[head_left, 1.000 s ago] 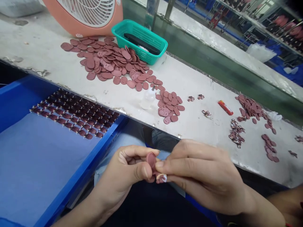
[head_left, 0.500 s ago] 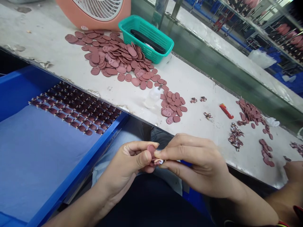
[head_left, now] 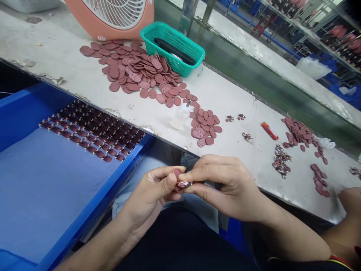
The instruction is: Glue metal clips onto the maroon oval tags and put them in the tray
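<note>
The fingertips of both hands meet around one small reddish-brown oval piece (head_left: 177, 172). The left hand (head_left: 152, 188) has it pinched between thumb and forefinger, its flat side showing above the thumb, while the right hand (head_left: 222, 184) presses in from the other side, thumb and forefinger closed on a small pale, shiny part (head_left: 184, 184) just below the oval; how the two are joined I can't make out past the fingers. All this happens above the worker's lap, in front of the table edge. By the left forearm sits a blue tray (head_left: 98, 197), lined with a pale blue sheet (head_left: 50, 188), with rows of dark red pieces (head_left: 93, 131) set out across its far end. On the white table (head_left: 237, 90), a cloudy bottle (head_left: 180, 116) stands beside a small group of ovals (head_left: 205, 126); behind and to the left spreads a larger heap (head_left: 138, 71), reaching up to a green basket (head_left: 184, 69) holding something long and black (head_left: 175, 51), and an orange fan (head_left: 113, 19). Rightward lie a red lighter-like object (head_left: 270, 130), a cluster of shiny little parts (head_left: 281, 162) and more ovals (head_left: 300, 131), with another person's arm (head_left: 349, 214) at the edge.
</note>
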{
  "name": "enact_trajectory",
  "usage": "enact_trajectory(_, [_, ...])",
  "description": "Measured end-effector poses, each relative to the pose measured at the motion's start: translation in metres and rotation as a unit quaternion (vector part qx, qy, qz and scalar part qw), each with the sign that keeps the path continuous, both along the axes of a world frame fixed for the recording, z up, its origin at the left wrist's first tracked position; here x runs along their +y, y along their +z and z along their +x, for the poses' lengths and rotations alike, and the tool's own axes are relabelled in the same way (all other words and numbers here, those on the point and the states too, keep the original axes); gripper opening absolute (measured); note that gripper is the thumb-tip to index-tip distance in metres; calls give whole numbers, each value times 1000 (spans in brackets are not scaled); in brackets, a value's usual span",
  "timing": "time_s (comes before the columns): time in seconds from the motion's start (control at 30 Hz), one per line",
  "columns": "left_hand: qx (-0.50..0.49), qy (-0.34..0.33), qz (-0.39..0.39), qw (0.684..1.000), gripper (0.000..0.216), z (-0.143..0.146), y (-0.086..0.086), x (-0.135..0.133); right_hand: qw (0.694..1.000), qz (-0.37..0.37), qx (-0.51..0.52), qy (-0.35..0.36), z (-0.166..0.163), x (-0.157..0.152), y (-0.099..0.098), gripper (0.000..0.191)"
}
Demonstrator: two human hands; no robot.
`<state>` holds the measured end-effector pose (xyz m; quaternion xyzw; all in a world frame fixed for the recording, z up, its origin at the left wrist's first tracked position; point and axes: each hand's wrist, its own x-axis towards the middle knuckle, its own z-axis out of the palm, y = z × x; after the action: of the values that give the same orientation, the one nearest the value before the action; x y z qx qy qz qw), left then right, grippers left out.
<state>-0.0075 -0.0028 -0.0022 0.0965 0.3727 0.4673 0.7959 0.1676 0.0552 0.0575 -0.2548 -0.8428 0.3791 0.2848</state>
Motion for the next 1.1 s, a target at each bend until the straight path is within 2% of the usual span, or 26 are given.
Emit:
enact_trajectory(0.43, [-15,25,-11,1000,36,-7,-2,-4,999,-23,-2,27,-10,1,-3,16])
enact_trajectory(0.5, [-33,23,-2,999,31,-9,-5,-4,999,-27,-20,34,-9,1,-1,25])
enact_trajectory(0.6, [-54,23,-4,998,30,-12,-9,-3,999,-22,-31,15,-8,0,2,56])
enact_trajectory(0.63, [-60,22,-6,998,30,-13,-10,-3,999,-20,-27,7,-8,0,2,58])
enact_trajectory(0.73, [-80,11,-4,997,29,-15,-11,-3,1000,-19,-12,3,-10,-1,-2,28])
enact_trajectory(0.8, [-86,6,-12,996,30,-15,-10,-3,1000,-16,-10,4,-13,-1,-6,17])
enact_trajectory(0.97, [-87,24,-61,994,37,-13,-8,-3,1000,-19,4,-9,-18,-2,-14,13])
enact_trajectory(1.1, [-87,38,-72,993,39,-13,-10,-4,1000,-25,8,-9,-20,-1,-17,13])
